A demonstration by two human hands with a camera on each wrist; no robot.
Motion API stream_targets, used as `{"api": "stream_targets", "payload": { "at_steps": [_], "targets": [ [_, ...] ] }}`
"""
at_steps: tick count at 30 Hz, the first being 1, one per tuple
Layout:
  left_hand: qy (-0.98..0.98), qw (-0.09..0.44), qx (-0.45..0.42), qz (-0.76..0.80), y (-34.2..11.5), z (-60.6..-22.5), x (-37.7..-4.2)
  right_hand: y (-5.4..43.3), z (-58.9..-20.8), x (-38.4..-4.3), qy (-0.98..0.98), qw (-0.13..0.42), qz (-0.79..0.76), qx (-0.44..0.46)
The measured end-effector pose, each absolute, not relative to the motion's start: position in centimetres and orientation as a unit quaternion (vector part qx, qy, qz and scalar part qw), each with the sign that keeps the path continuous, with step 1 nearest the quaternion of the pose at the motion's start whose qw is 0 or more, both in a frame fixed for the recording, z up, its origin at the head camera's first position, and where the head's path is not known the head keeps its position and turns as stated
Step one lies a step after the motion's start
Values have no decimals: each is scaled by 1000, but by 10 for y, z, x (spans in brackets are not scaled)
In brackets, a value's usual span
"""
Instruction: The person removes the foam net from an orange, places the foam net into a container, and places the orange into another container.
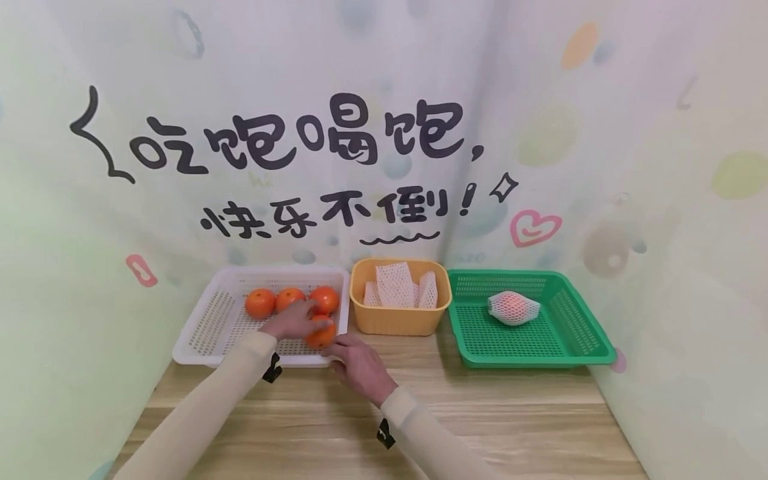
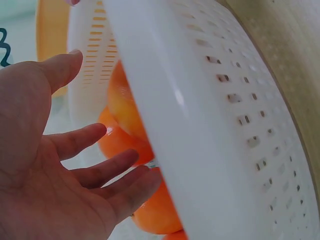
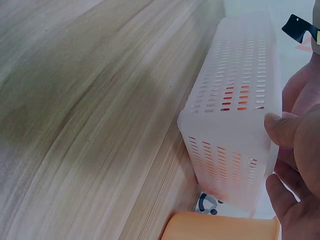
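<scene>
Several smooth, round orange fruits [image 1: 261, 304] lie in the white basket [image 1: 207, 327] at the left; their exact kind is unclear. My left hand [image 1: 292, 320] reaches over the basket, its fingers spread beside the near-right fruit [image 1: 320, 337]. In the left wrist view, the thumb stands apart and a gap shows between it and the fingers [image 2: 117, 167]. At the basket's near-right corner is my right hand [image 1: 362, 367], close to that same fruit. Its thumb [image 3: 280, 129] overlaps the rim in the right wrist view, with loosely bent fingers beside it; whether they touch the rim is unclear.
A yellow bin [image 1: 399, 320] with white foam net sleeves [image 1: 394, 283] stands in the middle. To its right, a green basket [image 1: 510, 360] holds a fruit in a foam net [image 1: 513, 308]. Behind everything hangs a printed wall [image 1: 384, 67]. The wooden tabletop [image 1: 510, 420] stretches in front.
</scene>
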State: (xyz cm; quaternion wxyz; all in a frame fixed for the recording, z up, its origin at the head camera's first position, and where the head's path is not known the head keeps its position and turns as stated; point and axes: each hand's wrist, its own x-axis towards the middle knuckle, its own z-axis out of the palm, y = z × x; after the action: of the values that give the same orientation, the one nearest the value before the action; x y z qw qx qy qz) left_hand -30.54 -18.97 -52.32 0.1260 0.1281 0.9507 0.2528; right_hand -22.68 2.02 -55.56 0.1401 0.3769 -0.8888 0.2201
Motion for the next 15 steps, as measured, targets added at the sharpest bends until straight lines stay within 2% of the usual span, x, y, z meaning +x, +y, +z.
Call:
{"api": "stream_targets", "payload": {
  "at_steps": [11,15],
  "targets": [
    [944,71,119,300,-191,-521,-292,21,-556,-225,-888,136,229,375],
    [944,57,112,305,-191,-521,-285,22,-554,-225,-889,112,234,377]
  ]
}}
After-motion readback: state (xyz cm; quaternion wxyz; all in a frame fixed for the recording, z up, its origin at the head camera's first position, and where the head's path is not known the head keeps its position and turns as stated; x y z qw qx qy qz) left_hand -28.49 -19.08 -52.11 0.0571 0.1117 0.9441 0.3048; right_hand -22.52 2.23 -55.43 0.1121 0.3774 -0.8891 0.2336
